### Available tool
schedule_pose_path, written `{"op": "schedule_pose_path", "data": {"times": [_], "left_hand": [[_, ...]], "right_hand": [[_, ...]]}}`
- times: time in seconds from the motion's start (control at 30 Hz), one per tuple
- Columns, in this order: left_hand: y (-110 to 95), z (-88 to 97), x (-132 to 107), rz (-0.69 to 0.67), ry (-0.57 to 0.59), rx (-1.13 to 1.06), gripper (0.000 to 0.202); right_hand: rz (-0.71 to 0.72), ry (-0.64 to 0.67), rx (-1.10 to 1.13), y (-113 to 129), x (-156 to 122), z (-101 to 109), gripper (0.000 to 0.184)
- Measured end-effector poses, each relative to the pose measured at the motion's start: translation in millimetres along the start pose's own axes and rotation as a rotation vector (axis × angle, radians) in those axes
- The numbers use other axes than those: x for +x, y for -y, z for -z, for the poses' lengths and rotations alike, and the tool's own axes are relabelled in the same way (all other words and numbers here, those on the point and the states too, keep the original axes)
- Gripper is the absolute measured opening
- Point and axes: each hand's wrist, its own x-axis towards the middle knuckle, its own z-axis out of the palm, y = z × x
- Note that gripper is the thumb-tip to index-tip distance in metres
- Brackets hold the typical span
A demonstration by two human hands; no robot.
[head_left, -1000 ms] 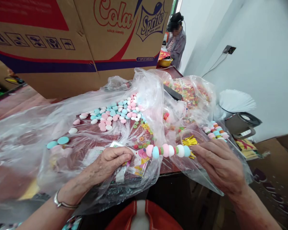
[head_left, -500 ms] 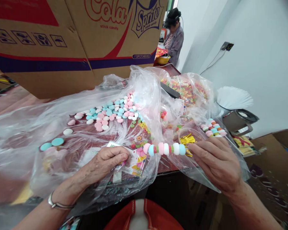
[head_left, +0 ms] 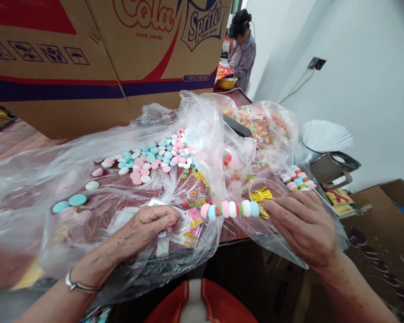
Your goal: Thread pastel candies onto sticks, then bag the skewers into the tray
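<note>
My right hand point(head_left: 305, 226) pinches the right end of a candy skewer point(head_left: 234, 209). Pink, white and blue marshmallow-like candies alternate on it with small red and green gummy rings, and it lies nearly level. Closed thumb over fingers, my left hand point(head_left: 160, 220) grips a small printed plastic bag point(head_left: 191, 226), whose colourful part shows to the right of the fist. The skewer's left tip is just above this printed part; whether it touches cannot be made out. Gold twist ties point(head_left: 261, 195) lie behind my right fingertips. Other finished skewers point(head_left: 298, 178) rest beyond that hand.
Loose pastel candies point(head_left: 148, 161) and gummy rings point(head_left: 195, 195) lie on clear plastic sheeting point(head_left: 202, 116). A large carton point(head_left: 87, 107) stands behind. To the right are a grey jug point(head_left: 336, 168) and an open box point(head_left: 384, 233). Another person point(head_left: 244, 49) works farther back.
The view has shifted very slightly, moving everything a little to the left. Both hands keep their grips, and the skewer stays nearly level beside the printed bag.
</note>
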Motion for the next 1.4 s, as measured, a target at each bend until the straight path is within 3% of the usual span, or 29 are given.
{"op": "schedule_pose_path", "data": {"times": [0.33,0.73,1.1,1.4], "left_hand": [[2,-1.1,2,-0.013,0.012,-0.014,0.034],[11,7.4,1,-0.075,0.024,0.15,0.029],[19,7.8,3,-0.061,0.01,0.025,0.027],[11,5.2,4,-0.051,0.011,0.075,0.03]], "right_hand": [[0.042,0.034,0.0,3,1,-2,0.014],[0.065,0.04,0.041,-5,2,-8,0.016],[0.057,0.05,0.044,-7,-3,-11,0.015],[0.072,0.046,0.044,2,1,-9,0.013]]}}
